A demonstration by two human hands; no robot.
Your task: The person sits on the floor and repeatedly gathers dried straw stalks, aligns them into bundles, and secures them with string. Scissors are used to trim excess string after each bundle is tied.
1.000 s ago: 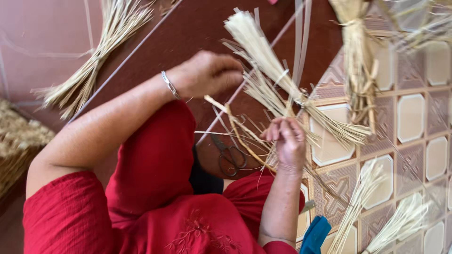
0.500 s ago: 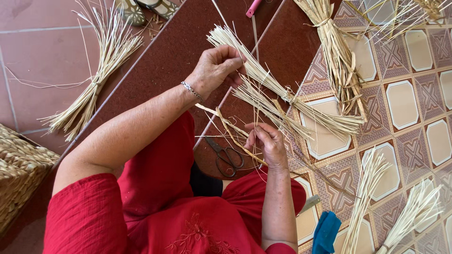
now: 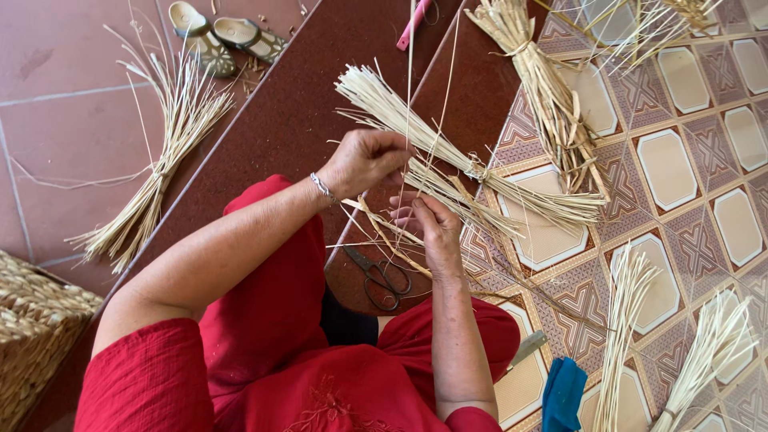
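Both hands are closed on thin straw: the left hand [image 3: 366, 160] is curled into a loose fist around a few strands [image 3: 410, 96] that rise straight up out of it, and the right hand [image 3: 428, 220] pinches the lower ends between thumb and fingers, just below and touching the left. They work right against a tied bundle [image 3: 472, 172] of pale straw that lies slantwise across the step edge, fanned at both ends.

Judging by the pose, the step in hand is sorting or drawing single strands beside the bundle. Any further move would call for a firm pinch low down while the upper hand slides along the strands without kinking them.

Other bundles lie around: one on the left floor [image 3: 156, 180], one at top right [image 3: 552, 104], two at lower right [image 3: 624, 320]. A woven basket [image 3: 36, 336] sits at the left edge. Sandals [image 3: 224, 36] rest at the top. Scissors [image 3: 380, 280] lie on the step just under the right wrist, shut as far as shows.
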